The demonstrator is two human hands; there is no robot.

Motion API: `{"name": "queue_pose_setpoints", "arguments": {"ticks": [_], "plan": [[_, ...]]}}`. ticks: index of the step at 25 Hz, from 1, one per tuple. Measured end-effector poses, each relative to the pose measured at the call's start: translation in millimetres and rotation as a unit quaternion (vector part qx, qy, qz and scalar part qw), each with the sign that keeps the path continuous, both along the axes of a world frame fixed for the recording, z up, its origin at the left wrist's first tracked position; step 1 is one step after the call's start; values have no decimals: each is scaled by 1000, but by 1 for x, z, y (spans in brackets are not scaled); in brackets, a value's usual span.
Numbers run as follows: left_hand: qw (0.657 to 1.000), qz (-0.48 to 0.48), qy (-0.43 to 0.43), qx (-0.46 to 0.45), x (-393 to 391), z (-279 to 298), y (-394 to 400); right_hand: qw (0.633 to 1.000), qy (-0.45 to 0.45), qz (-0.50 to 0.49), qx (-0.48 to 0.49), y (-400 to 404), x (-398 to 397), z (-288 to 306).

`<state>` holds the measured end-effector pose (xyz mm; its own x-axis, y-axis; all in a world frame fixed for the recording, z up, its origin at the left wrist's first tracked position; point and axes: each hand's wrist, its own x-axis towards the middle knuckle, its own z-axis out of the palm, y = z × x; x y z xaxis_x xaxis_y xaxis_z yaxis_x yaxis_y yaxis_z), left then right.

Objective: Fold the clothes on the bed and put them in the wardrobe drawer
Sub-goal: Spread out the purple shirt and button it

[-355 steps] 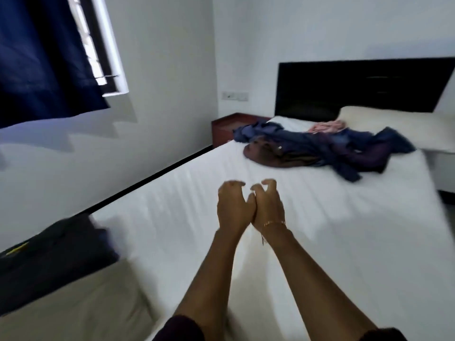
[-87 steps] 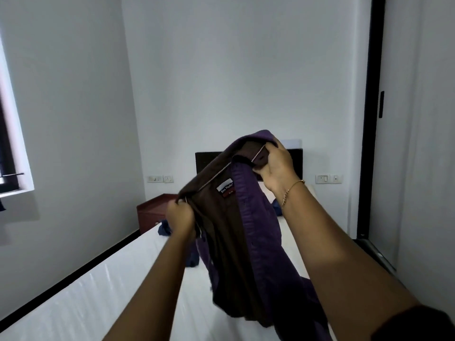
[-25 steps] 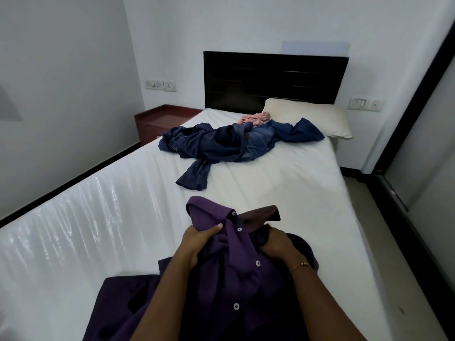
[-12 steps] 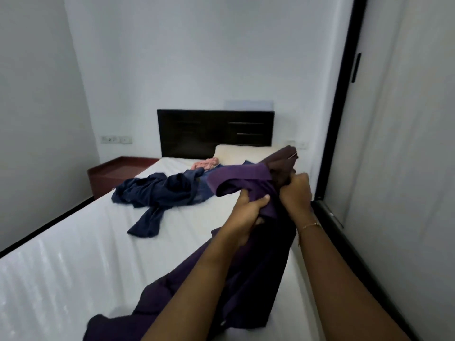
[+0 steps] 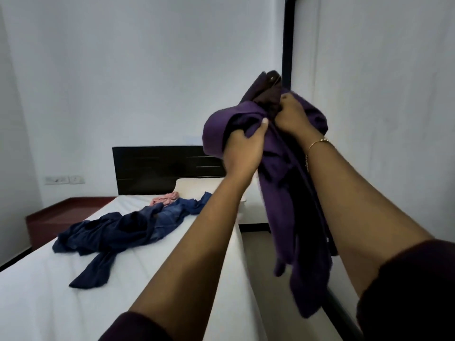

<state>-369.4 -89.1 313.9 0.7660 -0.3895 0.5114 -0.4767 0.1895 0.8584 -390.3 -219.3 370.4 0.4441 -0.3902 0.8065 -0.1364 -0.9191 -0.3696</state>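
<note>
I hold a purple shirt with a brown inner collar up in the air, right of the bed's edge. My left hand grips a bunch of its fabric. My right hand is closed on the cloth near the collar, touching the left hand. The shirt's body hangs down between my forearms, off the mattress. A heap of dark blue clothes lies on the white bed near the pillow, with a small pink garment at its far end.
A black headboard and a cream pillow stand at the bed's head. A red-brown bedside table is at the left. A pale wardrobe door with a black frame runs along the right, with a floor strip beside the bed.
Both hands have lifted the purple shirt higher and to the right; its tail has come off the mattress and now hangs free. The view has tilted upward.
</note>
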Motion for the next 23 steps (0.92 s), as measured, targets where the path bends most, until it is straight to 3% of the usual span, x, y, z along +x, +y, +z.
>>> {"name": "queue_pose_setpoints", "arguments": {"ticks": [1,2,4,7,10,13,17,20,23], "plan": [[991,114,-63,38,6,-13,11,1000,27,-1,10,2,2,-10],[981,167,-97,34,12,-28,23,999,37,-11,27,6,8,-24],[983,154,-97,-15,35,-64,52,994,9,-41,97,17,25,-59],[989,148,-3,-8,67,-121,111,972,-13,-34,232,35,58,-117],[970,214,116,-2,99,-179,175,959,110,17,261,57,100,-172],[945,227,236,-27,122,-219,222,932,163,117,303,92,136,-215],[920,213,329,-25,144,-246,263,904,261,195,279,131,191,-252],[914,224,337,-44,170,-249,292,894,315,224,229,153,242,-266],[887,296,329,-135,195,-262,314,916,282,241,153,177,302,-265]]}}
